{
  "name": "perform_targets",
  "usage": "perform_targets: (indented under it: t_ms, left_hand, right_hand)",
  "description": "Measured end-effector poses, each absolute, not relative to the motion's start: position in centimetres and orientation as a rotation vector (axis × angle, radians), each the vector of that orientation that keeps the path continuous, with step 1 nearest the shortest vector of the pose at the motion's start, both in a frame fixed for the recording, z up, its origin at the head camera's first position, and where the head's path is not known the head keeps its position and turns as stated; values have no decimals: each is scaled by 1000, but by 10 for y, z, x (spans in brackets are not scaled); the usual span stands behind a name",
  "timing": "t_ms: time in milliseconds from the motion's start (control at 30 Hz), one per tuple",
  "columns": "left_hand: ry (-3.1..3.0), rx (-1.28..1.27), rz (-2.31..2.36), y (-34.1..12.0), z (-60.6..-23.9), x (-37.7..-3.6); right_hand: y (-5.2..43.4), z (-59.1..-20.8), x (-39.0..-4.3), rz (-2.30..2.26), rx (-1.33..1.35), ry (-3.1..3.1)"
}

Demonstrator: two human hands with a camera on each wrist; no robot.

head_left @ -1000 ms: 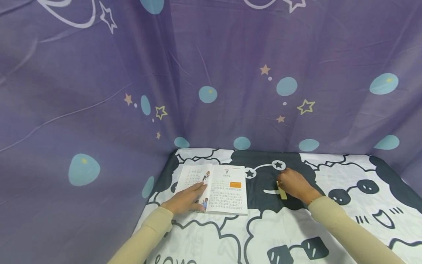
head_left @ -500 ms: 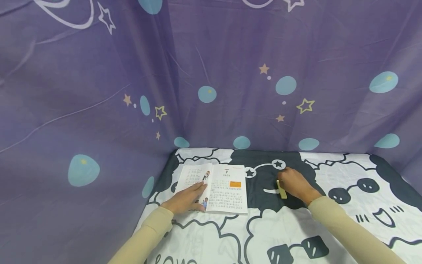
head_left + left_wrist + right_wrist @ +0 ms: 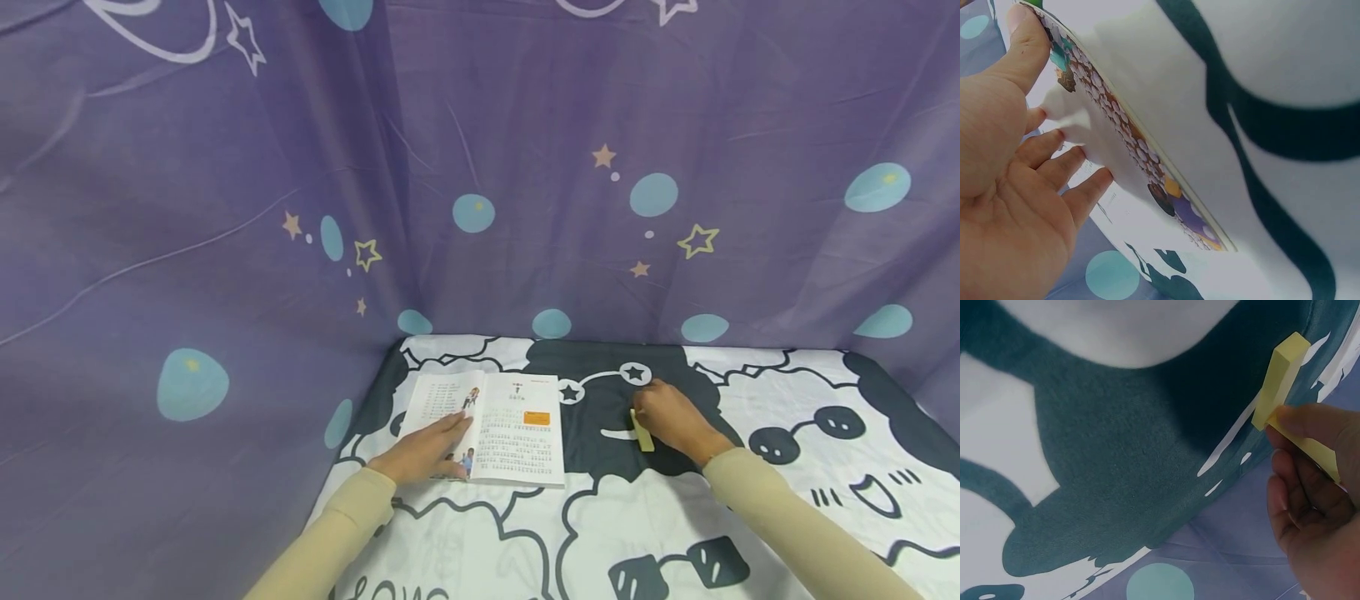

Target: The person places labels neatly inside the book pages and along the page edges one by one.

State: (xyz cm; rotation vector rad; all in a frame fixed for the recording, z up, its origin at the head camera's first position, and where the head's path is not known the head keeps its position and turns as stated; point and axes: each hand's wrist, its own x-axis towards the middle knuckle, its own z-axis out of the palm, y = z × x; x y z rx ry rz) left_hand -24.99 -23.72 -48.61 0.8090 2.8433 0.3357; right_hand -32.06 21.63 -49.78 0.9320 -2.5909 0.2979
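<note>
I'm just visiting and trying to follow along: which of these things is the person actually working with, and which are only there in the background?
In use:
- open book, pressed flat by the left hand
- yellow sticky-note pad, pinched in the fingers of the right hand

Just there:
- cartoon-print cloth under everything
- purple curtain with stars and dots behind

Left hand (image 3: 1010, 187) is lying flat, fingers straight, pressing on the open book (image 3: 1141, 181) over the printed cloth (image 3: 1285, 81).
</note>
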Motion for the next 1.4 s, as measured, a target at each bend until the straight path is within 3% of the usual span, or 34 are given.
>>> perform_targets:
  t_ms: [633,1400]
  left_hand:
    - [2829,815,372,-236,-482,-248]
    - [2839,816,344,-237,-484,-249]
  right_hand:
    - [218,-491,-322,433,778,-2778]
    - [226,-489,-328,563,803,-2797]
